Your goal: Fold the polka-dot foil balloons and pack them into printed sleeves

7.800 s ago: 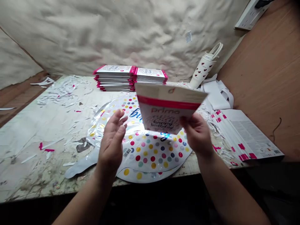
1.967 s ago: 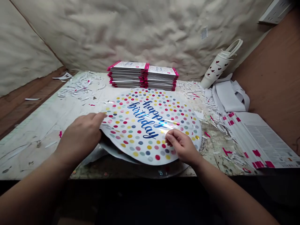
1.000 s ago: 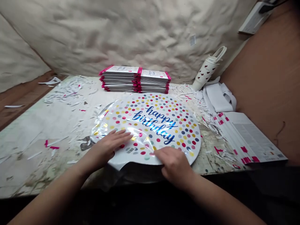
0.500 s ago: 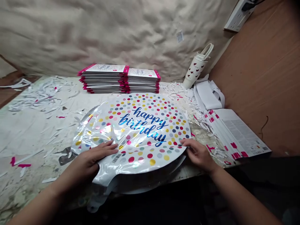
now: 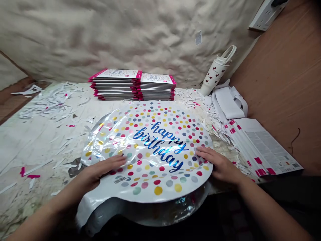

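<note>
Neither grip is closed: the left hand (image 5: pixel 105 169) and right hand (image 5: pixel 219 165) lie flat, fingers spread, on a foil balloon (image 5: pixel 155 157) printed with dots and "happy birthday". It rests on the surface (image 5: pixel 37 147), its tail overhanging the front edge. Behind it sit two side-by-side stacks of pink-edged packets (image 5: pixel 132 85).

Small packing workshop. Worn desk (image 5: pixel 37 144) strewn with paper offcuts (image 5: pixel 47 105); foil balloon (image 5: pixel 160 167) on top, stacked printed packets (image 5: pixel 131 85) behind; crumpled sheeting (image 5: pixel 100 36) lining wall; plywood panel (image 5: pixel 281 83), socket strip (image 5: pixel 265 15) at right.
</note>
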Available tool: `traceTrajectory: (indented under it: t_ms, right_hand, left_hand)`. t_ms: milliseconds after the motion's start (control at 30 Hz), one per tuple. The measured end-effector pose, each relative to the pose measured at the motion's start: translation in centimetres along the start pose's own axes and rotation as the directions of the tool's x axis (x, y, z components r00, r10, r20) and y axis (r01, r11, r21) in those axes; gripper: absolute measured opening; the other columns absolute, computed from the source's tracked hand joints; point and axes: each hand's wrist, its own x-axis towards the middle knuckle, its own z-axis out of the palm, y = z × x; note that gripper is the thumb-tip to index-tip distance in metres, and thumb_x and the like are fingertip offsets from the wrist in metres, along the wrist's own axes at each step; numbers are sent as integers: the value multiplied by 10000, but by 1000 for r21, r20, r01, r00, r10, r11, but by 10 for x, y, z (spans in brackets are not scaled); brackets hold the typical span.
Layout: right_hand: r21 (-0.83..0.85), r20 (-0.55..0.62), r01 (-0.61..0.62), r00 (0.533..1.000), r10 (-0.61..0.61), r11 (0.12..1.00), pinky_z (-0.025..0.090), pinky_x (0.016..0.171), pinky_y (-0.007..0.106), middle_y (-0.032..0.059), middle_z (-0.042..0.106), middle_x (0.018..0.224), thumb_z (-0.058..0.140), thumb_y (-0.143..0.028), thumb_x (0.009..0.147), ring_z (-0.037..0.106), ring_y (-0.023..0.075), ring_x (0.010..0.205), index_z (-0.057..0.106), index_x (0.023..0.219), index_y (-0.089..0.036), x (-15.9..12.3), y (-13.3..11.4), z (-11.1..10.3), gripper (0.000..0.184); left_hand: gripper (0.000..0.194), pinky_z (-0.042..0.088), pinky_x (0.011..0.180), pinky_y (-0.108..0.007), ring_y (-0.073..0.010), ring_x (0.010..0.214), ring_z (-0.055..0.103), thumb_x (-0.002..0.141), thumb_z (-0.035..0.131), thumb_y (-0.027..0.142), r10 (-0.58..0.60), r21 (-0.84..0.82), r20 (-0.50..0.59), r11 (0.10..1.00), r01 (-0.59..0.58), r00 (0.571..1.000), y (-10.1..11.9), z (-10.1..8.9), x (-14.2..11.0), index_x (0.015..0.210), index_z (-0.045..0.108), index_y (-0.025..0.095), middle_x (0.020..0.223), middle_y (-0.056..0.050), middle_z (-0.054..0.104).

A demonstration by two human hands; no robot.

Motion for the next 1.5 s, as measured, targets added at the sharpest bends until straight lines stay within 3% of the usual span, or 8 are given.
traceTrajectory:
  t_ms: [267,433,567,667,800,1067,1333,1500]
  right_hand:
    - [445,137,-327,945,298,833,420,938,409,95,630,1124,531,-386,792,546,253,1094,681,902,-186,28,41,-23,273]
    - [448,9,-583,761,648,678,422,497,241,24,608,600,515,-507,754,559,152,568,588,749,-156,89,53,-25,358]
    - [368,15,-607,762,648,705,310,417,211,-42,482,470,573,-483,697,425,95,438,509,612,-175,114,56,-20,325]
    - [303,-2,-616,763,647,727,298,423,207,-47,478,479,581,-503,678,416,90,449,485,585,-180,118,59,-18,350]
    - [220,-68,-624,757,650,750,325,453,209,-36,517,528,564,-551,686,456,103,493,526,662,-177,129,66,-15,376]
    - [-13,-290,-697,689,665,717,420,752,400,169,623,965,551,-553,737,562,308,913,563,1033,-116,159,49,-28,528]
    - [-242,121,91,991,-63,966,129,1104,424,100,176,1484,321,-568,866,137,231,1365,228,1409,-122,145,-64,51,710]
    - [-346,-135,-473,880,456,810,195,1066,504,190,246,1444,313,-474,901,218,298,1336,266,1386,-39,79,1,28,653]
  left_hand:
    - [395,470,891,-321,-212,1041,591,886,300,332,-198,86,-28,976,200,980,-10,-25,17,1083,625,224,1154,7,631]
    - [516,526,583,-317,-209,644,638,878,269,505,-538,131,-272,801,585,798,3,-40,70,950,616,130,701,-17,681]
    - [524,403,929,-476,-314,1124,501,865,363,444,-234,334,-517,831,446,823,40,-22,73,1243,447,90,1186,-184,557]
    - [543,365,991,-440,-291,1228,410,842,427,471,59,393,-129,919,-4,990,76,15,54,1298,422,176,1352,-148,432]
    - [497,340,1003,-469,-309,1252,387,837,447,480,250,281,305,898,-338,919,103,40,48,1298,438,297,1396,-82,396]
    - [731,159,1037,-576,-378,1341,133,830,378,566,-155,516,-20,844,143,988,70,35,105,1394,279,111,1465,-167,208]
    - [703,97,945,-700,-430,1334,59,825,302,621,-168,521,-35,838,161,985,63,51,102,1409,234,235,1488,-102,159]
    - [737,108,924,-718,-441,1331,48,811,278,646,-230,504,41,845,178,972,69,41,109,1415,209,230,1491,-100,138]
